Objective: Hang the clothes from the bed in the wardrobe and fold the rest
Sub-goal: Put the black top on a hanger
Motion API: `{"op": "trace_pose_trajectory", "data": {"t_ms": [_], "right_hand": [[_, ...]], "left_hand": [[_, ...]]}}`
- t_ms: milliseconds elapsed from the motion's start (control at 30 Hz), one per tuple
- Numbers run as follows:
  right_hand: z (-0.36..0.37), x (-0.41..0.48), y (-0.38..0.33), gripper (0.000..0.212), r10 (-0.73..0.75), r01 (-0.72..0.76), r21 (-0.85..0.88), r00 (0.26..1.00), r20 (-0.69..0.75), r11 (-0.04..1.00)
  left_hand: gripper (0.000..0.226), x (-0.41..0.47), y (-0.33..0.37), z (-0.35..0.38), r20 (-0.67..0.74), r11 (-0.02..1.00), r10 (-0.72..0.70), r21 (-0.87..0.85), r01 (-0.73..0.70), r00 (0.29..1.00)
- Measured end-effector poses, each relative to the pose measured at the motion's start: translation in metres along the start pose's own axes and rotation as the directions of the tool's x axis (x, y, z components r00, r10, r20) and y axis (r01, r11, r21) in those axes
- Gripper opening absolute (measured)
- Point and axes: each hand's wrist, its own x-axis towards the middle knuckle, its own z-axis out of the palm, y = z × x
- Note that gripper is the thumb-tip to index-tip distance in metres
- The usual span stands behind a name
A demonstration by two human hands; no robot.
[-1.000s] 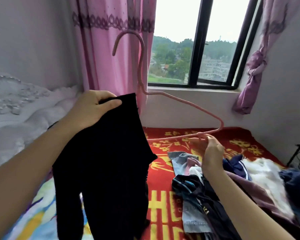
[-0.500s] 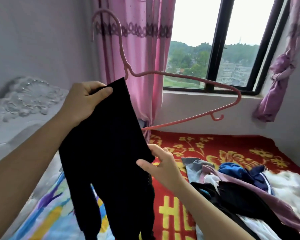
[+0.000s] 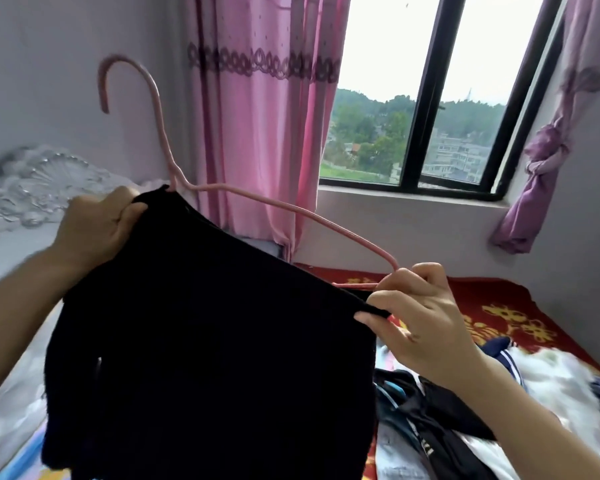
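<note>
A black garment [image 3: 215, 341] hangs stretched between my hands in the middle of the head view. My left hand [image 3: 97, 230] grips its upper left edge near the neck of a pink hanger [image 3: 160, 133]. My right hand [image 3: 420, 317] pinches the garment's right edge together with the hanger's right end. The hanger's hook stands up at the left; its right arm slopes down to my right hand. Its left arm is hidden behind the cloth. A pile of clothes [image 3: 465, 417] lies on the bed at the lower right.
The bed has a red blanket [image 3: 499, 313] with yellow print and a white carved headboard [image 3: 32, 188] at the left. Pink curtains [image 3: 257, 133] and a black-framed window [image 3: 423, 109] are ahead. A knotted purple curtain [image 3: 548, 161] hangs at the right wall.
My right hand has moved from the garment's lower hem up to its right edge and the hanger's right end. The garment is now spread wide across the hanger, which has tilted down to the right.
</note>
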Motion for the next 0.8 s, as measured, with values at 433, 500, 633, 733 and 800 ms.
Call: {"op": "trace_pose_trajectory", "data": {"t_ms": [433, 500, 633, 733, 800], "right_hand": [[0.012, -0.005, -0.043, 0.017, 0.031, -0.034, -0.078, 0.999, -0.036, 0.996], [0.021, -0.008, -0.057, 0.019, 0.022, -0.023, 0.051, 0.999, 0.024, 0.998], [0.026, -0.006, -0.070, 0.021, 0.146, -0.214, 0.544, 0.975, 0.165, 0.811], [0.020, -0.001, -0.065, 0.025, 0.177, -0.316, 0.638, 0.946, 0.273, 0.702], [0.009, 0.000, -0.054, 0.024, 0.177, -0.264, 0.480, 0.959, 0.220, 0.836]], "left_hand": [[0.062, 0.001, -0.003, 0.026, -0.096, 0.949, -0.291, 0.095, 0.300, 0.952], [0.068, 0.003, 0.003, 0.031, -0.122, 0.912, -0.399, 0.047, 0.407, 0.909], [0.072, -0.003, 0.008, 0.036, -0.118, 0.910, -0.414, -0.025, 0.415, 0.902], [0.088, -0.004, 0.011, 0.032, -0.095, 0.922, -0.384, -0.081, 0.377, 0.918], [0.096, -0.008, 0.007, 0.025, -0.049, 0.938, -0.345, -0.062, 0.342, 0.937]]}}
